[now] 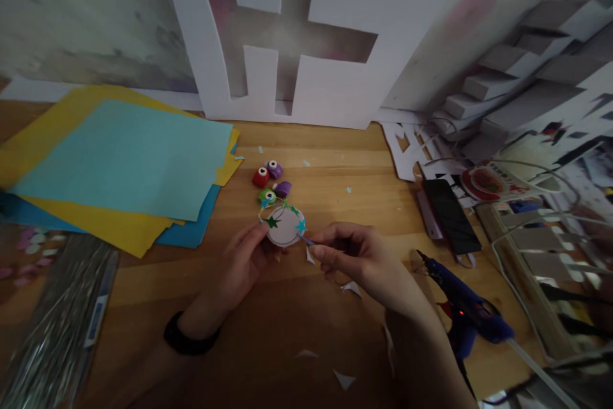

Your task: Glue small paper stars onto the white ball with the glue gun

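My left hand pinches the left edge of a round white disc above the table. Around the disc's rim runs a thin loop with small green and blue stars; a dark green star sits by my left thumb. My right hand is closed on a thin purplish strip, its tip at the disc's right edge beside a bright blue star. Just beyond the disc lie small craft punches: a red one, a green one and two purple ones.
Yellow and light blue paper sheets are stacked at left, above a bag of silvery strips. A blue glue gun with a red light lies at right, near a phone. White paper scraps are scattered nearby.
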The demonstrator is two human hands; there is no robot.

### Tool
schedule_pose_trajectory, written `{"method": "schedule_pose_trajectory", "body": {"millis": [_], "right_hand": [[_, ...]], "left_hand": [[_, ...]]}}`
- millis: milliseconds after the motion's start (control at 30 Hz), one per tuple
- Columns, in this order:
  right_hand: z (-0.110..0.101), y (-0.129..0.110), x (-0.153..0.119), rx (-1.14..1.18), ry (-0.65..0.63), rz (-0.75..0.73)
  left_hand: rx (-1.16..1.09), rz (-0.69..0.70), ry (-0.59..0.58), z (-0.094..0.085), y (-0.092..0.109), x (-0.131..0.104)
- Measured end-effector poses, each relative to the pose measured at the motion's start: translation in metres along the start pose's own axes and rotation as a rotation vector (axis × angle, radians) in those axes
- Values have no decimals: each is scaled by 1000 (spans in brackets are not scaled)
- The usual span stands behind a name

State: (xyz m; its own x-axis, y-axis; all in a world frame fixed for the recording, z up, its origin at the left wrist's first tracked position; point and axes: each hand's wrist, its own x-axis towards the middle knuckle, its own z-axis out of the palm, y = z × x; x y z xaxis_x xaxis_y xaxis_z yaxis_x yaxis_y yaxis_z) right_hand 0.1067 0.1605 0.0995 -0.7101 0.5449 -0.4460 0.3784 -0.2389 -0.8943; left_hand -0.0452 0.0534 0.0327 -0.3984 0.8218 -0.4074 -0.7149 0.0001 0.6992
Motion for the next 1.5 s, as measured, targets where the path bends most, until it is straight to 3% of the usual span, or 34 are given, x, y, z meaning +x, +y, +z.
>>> {"method": "schedule_pose_trajectory", "body": {"millis": [1067, 1167, 1333, 1500], "right_hand": [[-4, 11, -6, 19, -68, 35], [-6, 9, -10, 1, -6, -26], [4, 0, -7, -10, 203, -185], [19, 4, 6, 55, 172, -183]], "left_hand": [[-5, -32, 33, -2, 0, -1], [-7, -35, 25, -4, -1, 0], [-3, -12, 9, -3, -2, 0], [-32, -39, -14, 1, 0, -2]]}}
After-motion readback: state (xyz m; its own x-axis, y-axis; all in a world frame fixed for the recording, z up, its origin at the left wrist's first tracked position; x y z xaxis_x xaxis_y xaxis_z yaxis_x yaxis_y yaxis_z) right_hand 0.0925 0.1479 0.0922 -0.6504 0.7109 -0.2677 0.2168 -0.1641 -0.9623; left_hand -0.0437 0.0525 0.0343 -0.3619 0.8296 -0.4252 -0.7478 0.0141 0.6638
